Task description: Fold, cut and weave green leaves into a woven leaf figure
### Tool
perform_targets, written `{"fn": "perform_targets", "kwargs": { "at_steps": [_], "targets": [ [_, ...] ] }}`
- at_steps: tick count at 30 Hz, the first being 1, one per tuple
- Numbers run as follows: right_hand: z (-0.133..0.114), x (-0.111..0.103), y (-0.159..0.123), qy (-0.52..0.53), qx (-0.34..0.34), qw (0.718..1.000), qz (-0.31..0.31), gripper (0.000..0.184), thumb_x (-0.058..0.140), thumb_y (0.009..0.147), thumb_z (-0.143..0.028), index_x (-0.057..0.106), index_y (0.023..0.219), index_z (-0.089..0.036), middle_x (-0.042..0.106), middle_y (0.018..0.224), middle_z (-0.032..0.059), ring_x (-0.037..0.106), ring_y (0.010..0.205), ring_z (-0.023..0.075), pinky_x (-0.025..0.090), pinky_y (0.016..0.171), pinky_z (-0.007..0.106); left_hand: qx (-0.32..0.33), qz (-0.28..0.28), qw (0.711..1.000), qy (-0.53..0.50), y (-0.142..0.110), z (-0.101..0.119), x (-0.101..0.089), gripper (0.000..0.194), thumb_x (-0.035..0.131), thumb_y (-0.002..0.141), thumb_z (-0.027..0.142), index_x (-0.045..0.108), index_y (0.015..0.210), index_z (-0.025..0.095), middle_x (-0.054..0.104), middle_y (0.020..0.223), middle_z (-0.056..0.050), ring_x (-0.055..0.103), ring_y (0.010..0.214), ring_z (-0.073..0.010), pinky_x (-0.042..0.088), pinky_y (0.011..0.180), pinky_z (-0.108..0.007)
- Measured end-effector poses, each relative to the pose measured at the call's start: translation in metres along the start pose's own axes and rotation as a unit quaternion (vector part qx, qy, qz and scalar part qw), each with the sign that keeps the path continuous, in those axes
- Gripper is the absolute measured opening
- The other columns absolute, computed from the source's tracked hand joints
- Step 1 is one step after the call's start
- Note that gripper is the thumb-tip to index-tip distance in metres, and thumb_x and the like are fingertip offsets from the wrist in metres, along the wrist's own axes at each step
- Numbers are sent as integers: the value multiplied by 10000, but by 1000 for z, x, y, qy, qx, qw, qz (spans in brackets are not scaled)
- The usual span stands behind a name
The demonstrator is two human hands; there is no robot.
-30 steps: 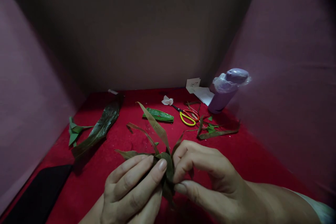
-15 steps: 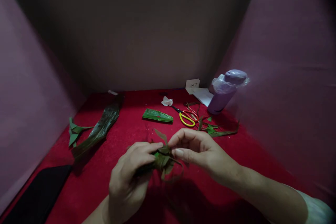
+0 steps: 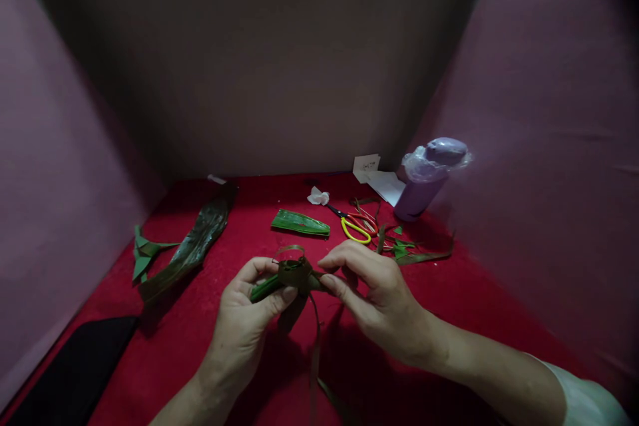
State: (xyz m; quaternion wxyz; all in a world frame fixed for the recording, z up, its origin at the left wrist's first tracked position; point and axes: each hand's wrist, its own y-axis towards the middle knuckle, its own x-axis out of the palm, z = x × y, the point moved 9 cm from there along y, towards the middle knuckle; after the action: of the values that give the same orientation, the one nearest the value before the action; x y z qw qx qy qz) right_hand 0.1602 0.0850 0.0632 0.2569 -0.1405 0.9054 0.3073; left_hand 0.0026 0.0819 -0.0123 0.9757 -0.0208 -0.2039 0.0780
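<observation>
A bundle of folded leaves [image 3: 294, 274], brown-green with a bright green part at its left, is held over the red cloth. My left hand [image 3: 244, 309] is closed on its left side, thumb in front and fingers behind. My right hand [image 3: 384, 293] pinches a brownish leaf end at the bundle's right side between thumb and forefinger. A thin strip curls above the bundle, and a long narrow strip [image 3: 315, 346] hangs below it. The fingers hide parts of the bundle.
On the red cloth [image 3: 200, 319] beyond my hands lie a cut green leaf piece [image 3: 300, 222], scissors [image 3: 355, 229], crumpled white tissue [image 3: 318, 196] and leaf scraps [image 3: 402, 247]. A purple container [image 3: 422, 193] stands right. Left are a long leaf [image 3: 200, 239], a folded leaf shape [image 3: 144, 253] and a black object [image 3: 74, 369].
My left hand has turned so its thumb faces me, and the leaf bundle has turned with it. My right hand has shifted slightly and now pinches a leaf end at the right.
</observation>
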Motion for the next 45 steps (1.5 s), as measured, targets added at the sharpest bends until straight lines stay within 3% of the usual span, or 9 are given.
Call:
{"fn": "perform_targets", "kwargs": {
  "at_steps": [5, 15, 18, 21, 26, 30, 35, 39, 45],
  "targets": [
    [1, 3, -1, 7, 9, 1000, -12, 80, 519, 848, -118, 585, 837, -161, 565, 768, 25, 514, 695, 123, 404, 634, 257, -10, -2, 1000, 5, -3, -3, 0, 297, 807, 568, 126, 594, 767, 181, 663, 716, 61, 604, 655, -64, 473, 630, -130],
    [-1, 7, -3, -24, -18, 1000, -7, 74, 512, 851, -131, 578, 869, -157, 567, 812, 37, 527, 709, 129, 436, 643, 271, -24, -55, 998, 29, -3, -11, 7, 245, 787, 621, 164, 624, 801, 196, 681, 705, 53, 616, 636, -65, 487, 615, -135],
    [-13, -4, -5, -82, -76, 993, 43, 176, 531, 833, -102, 579, 995, -151, 569, 981, 88, 559, 842, 158, 463, 697, 287, 4, -47, 998, 45, -4, -8, 5, 229, 774, 639, 168, 626, 810, 204, 701, 735, 48, 646, 651, -86, 513, 622, -156],
    [-36, -17, -16, -148, -185, 963, 131, 248, 582, 789, -64, 586, 1021, -151, 579, 952, 89, 563, 816, 163, 462, 667, 286, 72, -46, 991, 101, -9, 3, 5, 182, 732, 690, 169, 644, 842, 217, 717, 802, 39, 673, 723, -111, 533, 667, -174],
    [-48, -5, -28, -232, -257, 930, 127, 342, 654, 755, -137, 569, 1086, -150, 594, 802, 60, 508, 645, 140, 396, 545, 267, 259, -54, 930, 256, -22, 28, 13, 264, 644, 746, 75, 658, 933, 260, 706, 905, 40, 660, 832, -104, 523, 764, -172],
    [-49, 4, -34, -261, -289, 915, 108, 320, 625, 757, -137, 568, 1072, -148, 605, 730, 37, 472, 590, 132, 329, 530, 271, 357, -75, 879, 307, -33, 40, 20, 322, 590, 748, 1, 637, 957, 241, 689, 942, 13, 635, 908, -123, 509, 830, -218],
    [-50, 14, -35, -258, -289, 920, 53, 286, 546, 812, -153, 547, 1093, -98, 561, 586, -2, 432, 497, 119, 255, 499, 281, 423, -119, 828, 349, -43, 49, 33, 360, 560, 746, -40, 614, 1015, 193, 682, 984, -48, 626, 933, -165, 505, 841, -299],
    [-56, 15, -34, -240, -277, 930, 36, 184, 503, 827, -123, 581, 991, -94, 512, 531, -18, 382, 459, 113, 223, 476, 279, 469, -134, 796, 358, -51, 56, 37, 392, 571, 723, -68, 598, 1040, 162, 677, 1015, -85, 625, 951, -196, 512, 833, -352],
    [-56, 13, -34, -182, -277, 943, 18, 116, 495, 797, -78, 601, 815, -123, 538, 563, 8, 402, 483, 113, 259, 474, 260, 502, -150, 771, 362, -61, 60, 38, 425, 556, 703, -105, 593, 1056, 129, 666, 1049, -127, 621, 974, -228, 529, 817, -406]
  ]
}}
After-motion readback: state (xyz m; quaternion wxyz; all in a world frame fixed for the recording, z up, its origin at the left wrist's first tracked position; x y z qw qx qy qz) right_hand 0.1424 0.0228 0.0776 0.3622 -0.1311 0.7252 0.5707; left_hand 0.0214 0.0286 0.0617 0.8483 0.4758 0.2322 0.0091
